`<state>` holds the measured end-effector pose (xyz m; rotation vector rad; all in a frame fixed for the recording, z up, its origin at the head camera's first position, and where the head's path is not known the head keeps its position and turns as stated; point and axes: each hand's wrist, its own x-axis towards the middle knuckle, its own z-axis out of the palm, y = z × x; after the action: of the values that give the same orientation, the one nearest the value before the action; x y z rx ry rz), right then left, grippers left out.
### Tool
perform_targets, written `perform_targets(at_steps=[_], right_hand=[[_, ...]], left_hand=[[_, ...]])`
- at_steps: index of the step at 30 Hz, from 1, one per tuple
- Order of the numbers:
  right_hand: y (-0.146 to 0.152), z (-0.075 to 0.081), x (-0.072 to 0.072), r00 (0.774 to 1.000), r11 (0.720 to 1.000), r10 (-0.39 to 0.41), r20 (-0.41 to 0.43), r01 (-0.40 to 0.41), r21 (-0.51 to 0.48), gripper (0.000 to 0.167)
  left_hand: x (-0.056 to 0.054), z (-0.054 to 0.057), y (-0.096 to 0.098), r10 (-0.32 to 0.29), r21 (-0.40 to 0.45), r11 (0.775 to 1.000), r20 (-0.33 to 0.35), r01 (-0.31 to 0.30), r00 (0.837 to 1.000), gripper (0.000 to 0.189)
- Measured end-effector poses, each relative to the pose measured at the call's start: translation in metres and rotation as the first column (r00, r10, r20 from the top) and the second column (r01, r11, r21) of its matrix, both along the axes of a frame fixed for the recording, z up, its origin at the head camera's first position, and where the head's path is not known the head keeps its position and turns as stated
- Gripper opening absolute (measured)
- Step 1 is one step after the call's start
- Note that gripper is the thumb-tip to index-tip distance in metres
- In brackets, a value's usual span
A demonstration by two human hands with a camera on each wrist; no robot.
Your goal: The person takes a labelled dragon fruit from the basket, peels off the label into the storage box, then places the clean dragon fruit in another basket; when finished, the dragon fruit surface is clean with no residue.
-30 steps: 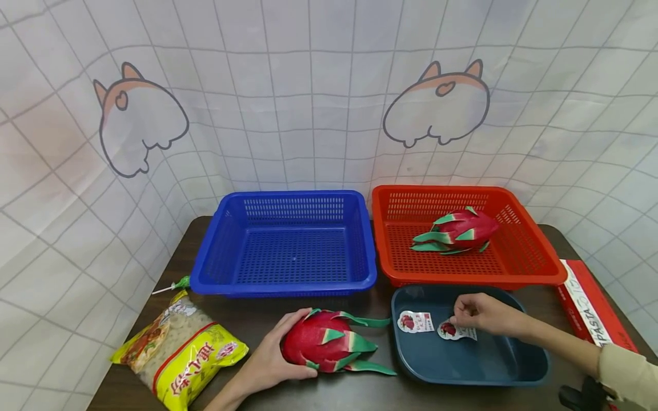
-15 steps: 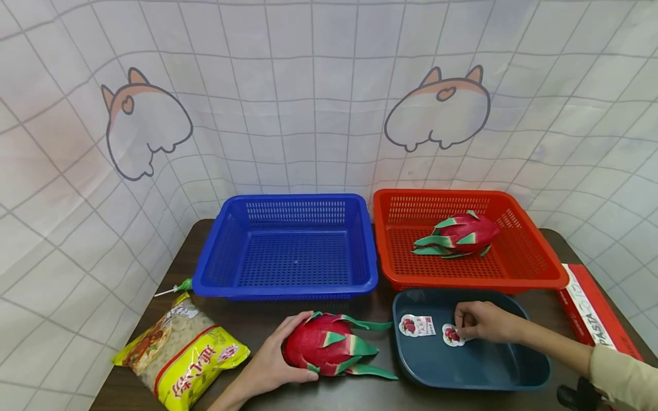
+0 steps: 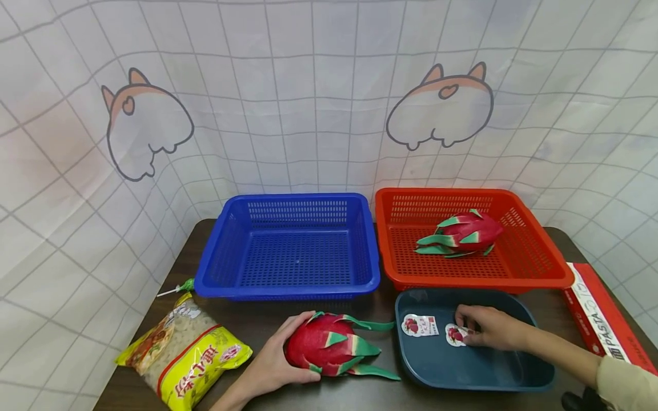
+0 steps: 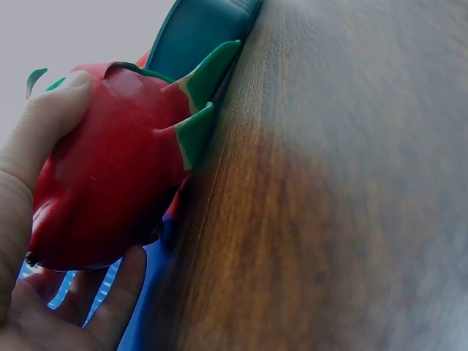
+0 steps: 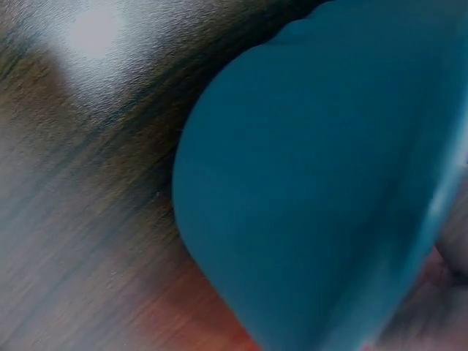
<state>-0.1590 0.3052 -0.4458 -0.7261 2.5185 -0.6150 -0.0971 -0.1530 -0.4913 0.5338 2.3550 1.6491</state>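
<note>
My left hand [image 3: 277,357] grips a red dragon fruit [image 3: 329,345] with green-tipped scales, lying on the table. In the left wrist view the thumb [image 4: 55,110] lies along one side of the fruit [image 4: 117,168] and the fingers curl under its end. My right hand [image 3: 488,326] is inside a dark blue-grey tub [image 3: 473,371], thumb and curled fingers pinching the right edge of a small dragon-fruit sticker [image 3: 454,335]. To its left in the tub lies a wider sticker [image 3: 420,325]. The tub's outer wall [image 5: 307,183] fills much of the right wrist view, mostly hiding the hand.
A blue basket [image 3: 288,292] stands at the back left. Beside it, a red basket [image 3: 478,282] holds another dragon fruit [image 3: 465,233]. A yellow pasta bag [image 3: 187,354] and a green lollipop [image 3: 186,285] lie left, a red pasta box [image 3: 606,319] right.
My right fingers have shifted slightly lower over the small sticker, now covering its right part; it has turned a little. My left hand keeps its hold on the dragon fruit.
</note>
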Motion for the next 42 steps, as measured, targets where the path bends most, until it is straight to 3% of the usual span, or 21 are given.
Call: perform_targets(at_steps=[6, 14, 17, 20, 22, 24, 27, 29, 33, 38, 40, 42], right_hand=[[0.002, 0.003, 0.005, 0.989, 0.985, -0.045, -0.14, 0.067, 0.161, 0.035], [-0.002, 0.008, 0.013, 0.971, 0.956, -0.057, -0.231, 0.12, 0.267, 0.054], [-0.006, 0.02, 0.018, 0.967, 0.942, -0.057, -0.248, 0.134, 0.307, 0.054], [-0.009, 0.042, 0.024, 0.958, 0.964, -0.032, -0.284, 0.105, 0.246, 0.046], [-0.008, 0.058, 0.028, 0.919, 0.986, -0.047, -0.391, 0.105, 0.128, 0.042], [-0.004, 0.072, 0.032, 0.839, 0.99, -0.119, -0.53, 0.138, -0.005, 0.042], [0.007, 0.08, 0.035, 0.694, 0.944, -0.331, -0.64, 0.231, -0.237, 0.054], [0.02, 0.079, 0.037, 0.641, 0.893, -0.449, -0.623, 0.3, -0.336, 0.064], [0.053, 0.068, 0.039, 0.586, 0.816, -0.577, -0.569, 0.377, -0.439, 0.078], [0.084, 0.057, 0.035, 0.501, 0.733, -0.68, -0.536, 0.478, -0.483, 0.081], [0.093, 0.054, 0.031, 0.478, 0.72, -0.693, -0.539, 0.494, -0.488, 0.083], [0.101, 0.052, 0.027, 0.48, 0.722, -0.692, -0.54, 0.493, -0.486, 0.084]], left_hand=[[-0.001, -0.001, 0.0, -0.012, 0.015, 1.0, -0.012, 0.012, 1.0, 0.091], [-0.001, -0.002, 0.001, -0.004, 0.011, 1.0, 0.021, 0.004, 1.0, 0.092], [0.0, -0.003, 0.002, -0.005, 0.011, 1.0, -0.009, 0.006, 1.0, 0.093], [0.001, -0.004, 0.003, -0.01, 0.013, 1.0, -0.049, 0.011, 0.999, 0.092], [0.002, -0.004, 0.003, -0.015, 0.018, 1.0, -0.067, 0.016, 0.998, 0.091], [0.001, -0.003, 0.003, -0.015, 0.023, 1.0, -0.061, 0.016, 0.998, 0.091], [0.0, -0.002, 0.0, -0.026, 0.023, 0.999, -0.051, 0.027, 0.998, 0.092], [-0.001, -0.001, -0.001, -0.043, 0.017, 0.999, -0.066, 0.044, 0.997, 0.093], [0.0, -0.002, -0.002, -0.08, -0.016, 0.997, -0.12, 0.078, 0.99, 0.095], [0.0, -0.001, -0.002, -0.052, -0.066, 0.997, -0.156, 0.042, 0.986, 0.095], [0.0, 0.0, -0.002, -0.038, -0.076, 0.997, -0.164, 0.026, 0.986, 0.095], [0.0, 0.0, -0.001, -0.03, -0.077, 0.997, -0.166, 0.018, 0.986, 0.095]])
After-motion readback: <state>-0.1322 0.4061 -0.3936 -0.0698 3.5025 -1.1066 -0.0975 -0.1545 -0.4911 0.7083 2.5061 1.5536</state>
